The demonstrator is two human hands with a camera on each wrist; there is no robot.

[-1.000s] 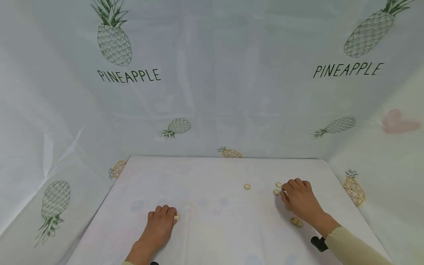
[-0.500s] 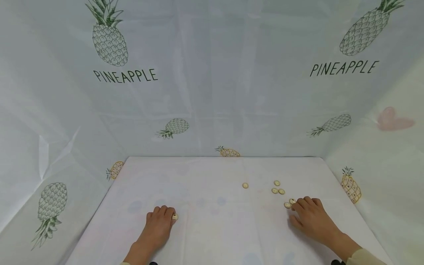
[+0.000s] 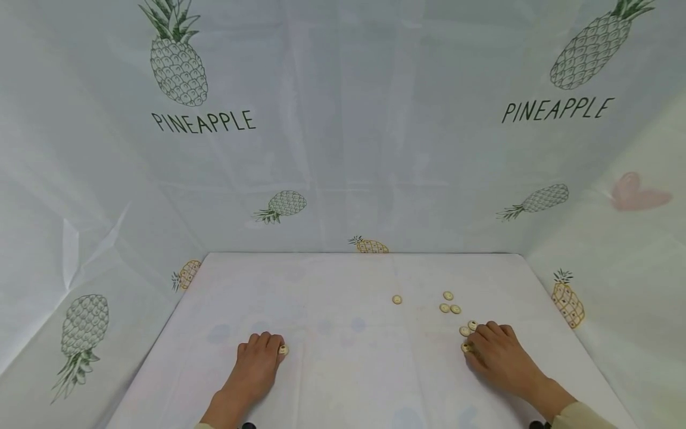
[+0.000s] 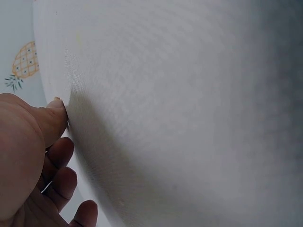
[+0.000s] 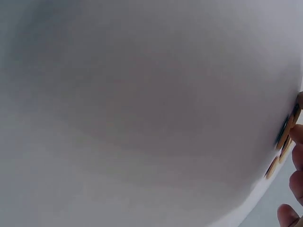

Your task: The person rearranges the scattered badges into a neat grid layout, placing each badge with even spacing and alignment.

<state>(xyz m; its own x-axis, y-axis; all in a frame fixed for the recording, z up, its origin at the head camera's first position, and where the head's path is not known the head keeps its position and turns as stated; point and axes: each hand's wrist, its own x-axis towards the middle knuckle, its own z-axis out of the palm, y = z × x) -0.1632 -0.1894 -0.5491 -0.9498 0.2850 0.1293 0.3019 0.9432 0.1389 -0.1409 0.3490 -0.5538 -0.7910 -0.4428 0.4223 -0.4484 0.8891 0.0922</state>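
Observation:
In the head view my left hand (image 3: pixel 258 366) pinches a small round wooden disc (image 3: pixel 283 350) with a dark mark at the table's left. In the left wrist view its thumb (image 4: pixel 52 116) presses the table edge-on and the other fingers curl. My right hand (image 3: pixel 502 362) bends over the table at the right, thumb and fingers on a similar disc (image 3: pixel 465 347). Just beyond its fingertips lie a plain disc (image 3: pixel 464 330) and a marked disc (image 3: pixel 473 325). The right wrist view shows thin disc edges (image 5: pixel 285 132) at the right border, against the fingers.
Farther back on the white table (image 3: pixel 343 387) lie two touching discs (image 3: pixel 450 308), a third disc (image 3: pixel 448 295) behind them, and a lone disc (image 3: pixel 397 300) to their left. White pineapple-print sheeting (image 3: pixel 343 149) encloses the table's back and sides.
My right hand has drawn back from the rear discs toward me, and a marked disc now shows at its thumb. The left hand stays in place with its disc.

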